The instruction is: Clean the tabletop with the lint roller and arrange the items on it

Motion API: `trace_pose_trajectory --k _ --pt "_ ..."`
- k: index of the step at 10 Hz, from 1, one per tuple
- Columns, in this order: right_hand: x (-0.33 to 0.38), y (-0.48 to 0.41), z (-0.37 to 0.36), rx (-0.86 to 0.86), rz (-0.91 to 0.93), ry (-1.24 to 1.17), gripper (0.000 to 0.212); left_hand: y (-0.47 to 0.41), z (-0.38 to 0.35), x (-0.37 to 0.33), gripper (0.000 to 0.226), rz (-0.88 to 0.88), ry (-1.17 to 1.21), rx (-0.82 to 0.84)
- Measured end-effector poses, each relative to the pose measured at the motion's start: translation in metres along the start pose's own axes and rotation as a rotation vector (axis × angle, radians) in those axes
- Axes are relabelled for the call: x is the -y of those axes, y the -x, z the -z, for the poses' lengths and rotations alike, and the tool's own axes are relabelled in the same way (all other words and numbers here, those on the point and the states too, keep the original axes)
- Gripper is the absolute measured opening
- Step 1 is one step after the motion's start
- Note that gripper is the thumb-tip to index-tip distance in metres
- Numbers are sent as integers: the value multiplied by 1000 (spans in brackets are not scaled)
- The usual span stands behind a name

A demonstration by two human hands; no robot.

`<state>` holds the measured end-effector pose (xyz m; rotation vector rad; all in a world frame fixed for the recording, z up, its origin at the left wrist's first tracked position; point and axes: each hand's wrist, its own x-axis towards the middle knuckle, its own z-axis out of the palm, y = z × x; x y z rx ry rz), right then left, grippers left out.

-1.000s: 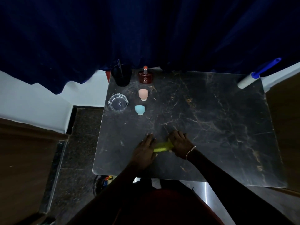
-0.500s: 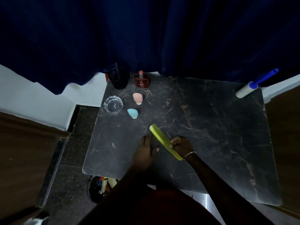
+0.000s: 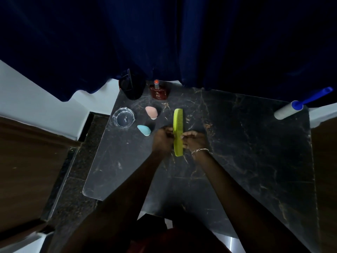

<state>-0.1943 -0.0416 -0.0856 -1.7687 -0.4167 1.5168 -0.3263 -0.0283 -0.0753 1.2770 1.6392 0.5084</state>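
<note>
A yellow-green comb [image 3: 177,123] points away from me over the dark marble tabletop [image 3: 246,152], its teeth facing right. My left hand [image 3: 163,138] and my right hand [image 3: 194,138] both pinch its lower half, one on each side. The lint roller [image 3: 289,111], white with a blue handle, lies at the table's far right corner, away from both hands. At the far left sit a pink sponge [image 3: 151,112], a blue sponge [image 3: 144,130], a glass ashtray [image 3: 123,117], a dark red perfume bottle [image 3: 158,90] and a black cup [image 3: 131,87].
A dark blue curtain [image 3: 164,42] hangs behind the table and over its back edge. The floor drops away at the left, past the table's edge. Wooden panels [image 3: 27,161] stand left and right.
The comb was lifted from the table near the front and carried toward the far left items. It turned from lying crosswise to pointing away from me. Both hands went with it.
</note>
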Motion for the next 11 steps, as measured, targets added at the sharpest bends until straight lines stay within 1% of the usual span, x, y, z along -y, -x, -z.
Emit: trace_pose_trajectory --k 1,2,3,4,5,6,7,8,9,10,11 --pt "9 -17 -12 13 -28 6 28 -16 0 -5 24 49 -44 -62" --pt "11 -38 -23 -21 -4 44 31 -29 -2 -7 33 9 -173 -28" --pt "13 -53 -28 -48 21 119 30 -38 -4 -8 45 51 -133 17" --pt "13 -66 -30 -66 58 194 28 -45 -7 -4 38 16 -214 -58" --pt "11 -73 -32 -84 88 303 32 -49 -8 -2 37 12 -210 -56" --pt "7 -74 -33 -88 131 370 5 -50 -9 1 36 9 -214 -78" --pt "7 -68 -32 -94 197 562 18 -46 -10 0 36 -14 -217 -84" --pt "7 -58 -27 -119 327 699 21 -38 -9 0 33 -57 -204 -77" --pt "6 -46 -16 -134 366 715 22 -26 -4 -3 25 -101 -146 -84" --pt "2 -30 2 -161 464 609 19 -10 0 -5 25 -169 -108 -58" --pt "-3 -6 22 -186 570 604 36 7 5 -8 33 -278 -200 -63"
